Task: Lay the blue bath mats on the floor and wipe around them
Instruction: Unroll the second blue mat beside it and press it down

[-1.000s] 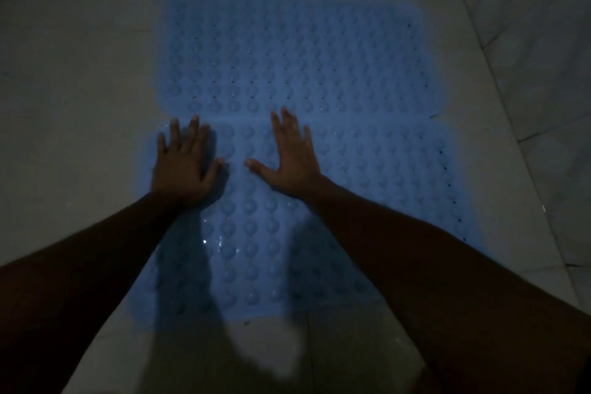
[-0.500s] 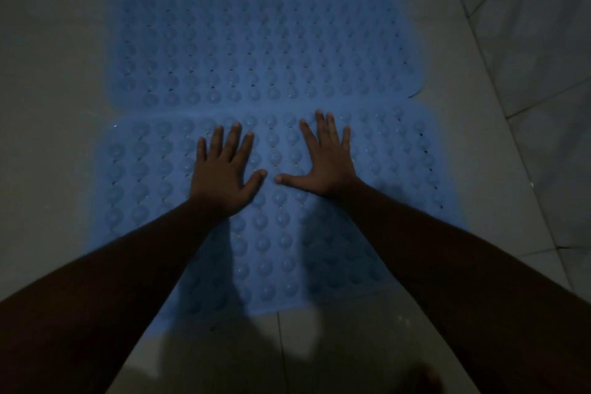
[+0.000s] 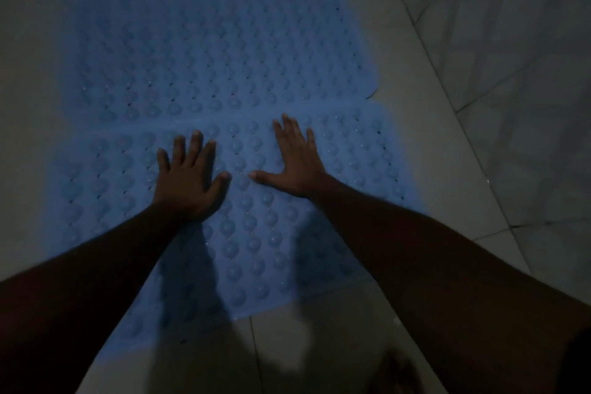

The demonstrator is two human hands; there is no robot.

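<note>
Pressing flat on the near mat (image 3: 335, 169), the left hand (image 3: 187, 184) and right hand (image 3: 295, 166) lie palm-down, fingers spread, holding nothing. The far mat (image 3: 217, 54) lies at 12 o'clock, edges touching, on the floor (image 3: 431, 150)

Dim room with a pale tiled floor (image 3: 431, 150), crossed by thin grout lines, meeting a marbled tiled wall (image 3: 511, 57) at right; dark shadows fall in the foreground.
</note>
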